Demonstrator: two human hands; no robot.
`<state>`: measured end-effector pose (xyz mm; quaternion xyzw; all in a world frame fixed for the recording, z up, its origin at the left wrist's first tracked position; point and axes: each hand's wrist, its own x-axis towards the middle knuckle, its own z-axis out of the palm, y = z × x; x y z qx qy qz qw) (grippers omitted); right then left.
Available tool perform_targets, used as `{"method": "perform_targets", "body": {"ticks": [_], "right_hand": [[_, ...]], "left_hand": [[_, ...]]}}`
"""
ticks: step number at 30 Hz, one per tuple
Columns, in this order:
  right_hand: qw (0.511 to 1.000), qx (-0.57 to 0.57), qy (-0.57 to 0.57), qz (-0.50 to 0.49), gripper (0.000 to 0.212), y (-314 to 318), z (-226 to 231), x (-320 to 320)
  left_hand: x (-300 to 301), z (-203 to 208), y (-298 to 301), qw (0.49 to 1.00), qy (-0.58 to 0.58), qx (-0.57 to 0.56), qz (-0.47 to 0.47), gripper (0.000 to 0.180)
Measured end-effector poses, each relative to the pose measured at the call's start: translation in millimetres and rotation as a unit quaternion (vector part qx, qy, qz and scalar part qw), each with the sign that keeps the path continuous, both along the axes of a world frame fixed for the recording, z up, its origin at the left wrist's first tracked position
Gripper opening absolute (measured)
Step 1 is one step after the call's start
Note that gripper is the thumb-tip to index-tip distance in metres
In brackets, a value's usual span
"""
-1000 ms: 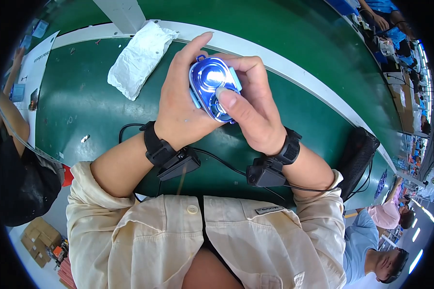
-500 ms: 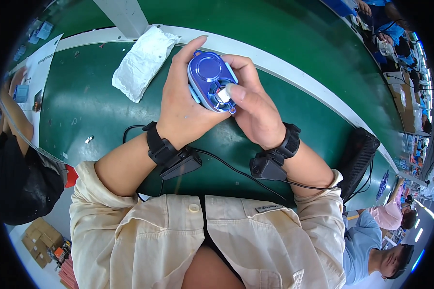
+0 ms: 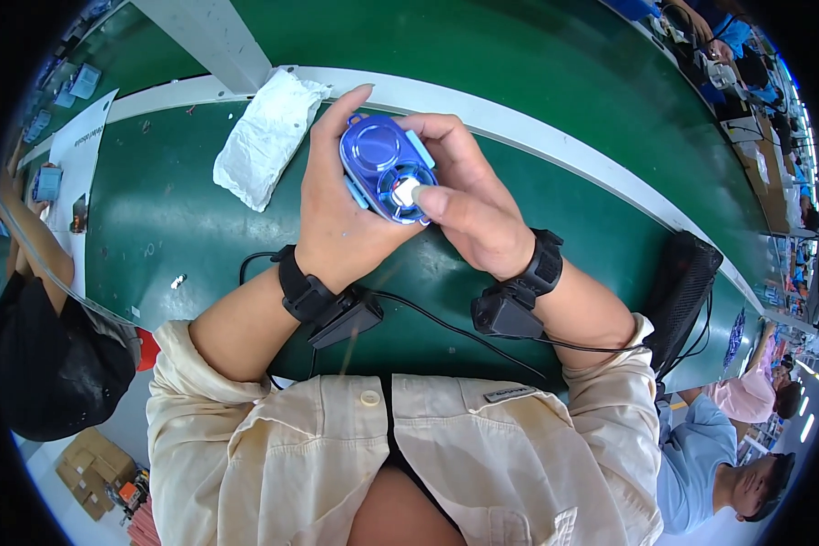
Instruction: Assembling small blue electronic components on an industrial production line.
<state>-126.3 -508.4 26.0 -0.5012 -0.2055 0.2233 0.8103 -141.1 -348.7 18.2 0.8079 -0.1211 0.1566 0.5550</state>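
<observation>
A blue, rounded plastic device [image 3: 376, 148] with light-blue side tabs is held above the green bench. On its upper face are a smooth round disc and, nearer me, a round spoked opening. My left hand [image 3: 333, 202] is closed round its left and near side, thumb stretched up along the edge. My right hand [image 3: 476, 205] has its fingers bent at the right side, and its thumb presses a small white piece [image 3: 407, 190] at the spoked opening. The fingertips beneath the device are hidden.
A crumpled white packet [image 3: 266, 141] lies on the bench [image 3: 182, 237] at the far left. A black mesh-covered box [image 3: 685, 296] with cables stands at the right. Cables run from my wrist-worn devices. A white post [image 3: 205, 36] rises behind. Other people sit on both sides.
Both hands have shifted slightly left with the blue device. My right thumb stays on the white piece at the opening. The whole view has also moved a little.
</observation>
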Motion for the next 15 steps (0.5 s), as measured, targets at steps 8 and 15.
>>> {"method": "perform_targets", "body": {"ticks": [8, 15], "right_hand": [[0.997, 0.039, 0.068, -0.019, 0.055, -9, -18, 14], [0.928, -0.015, -0.023, -0.372, 0.045, -74, -3, 70]], "left_hand": [[1, -10, -10, 0.999, 0.022, 0.03, -0.013, 0.1], [-5, -8, -3, 0.996, 0.046, 0.059, -0.057, 0.095]]}}
